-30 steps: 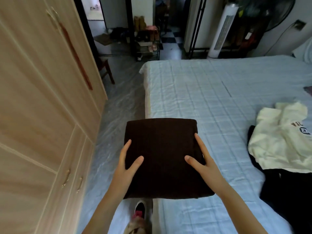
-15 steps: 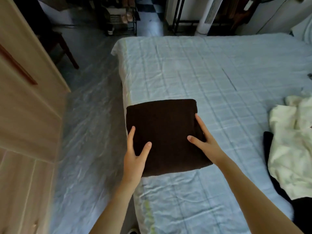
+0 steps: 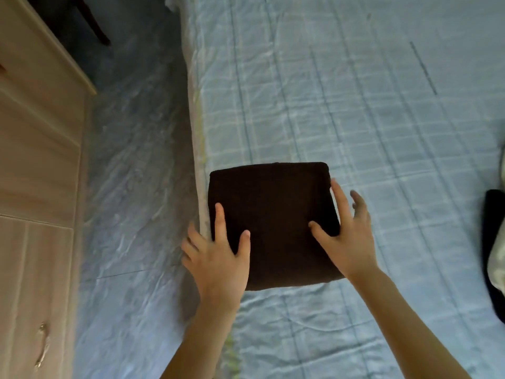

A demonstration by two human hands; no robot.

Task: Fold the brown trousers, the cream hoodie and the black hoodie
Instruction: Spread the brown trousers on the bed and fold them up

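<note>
Both hands (image 3: 218,258) flank folded brown trousers (image 3: 273,214).

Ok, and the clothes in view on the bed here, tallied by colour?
Brown: 1, the folded trousers under both hands
Black: 1, the hoodie at the right edge
Cream: 1, the hoodie, only a sliver showing
Total: 3
</note>
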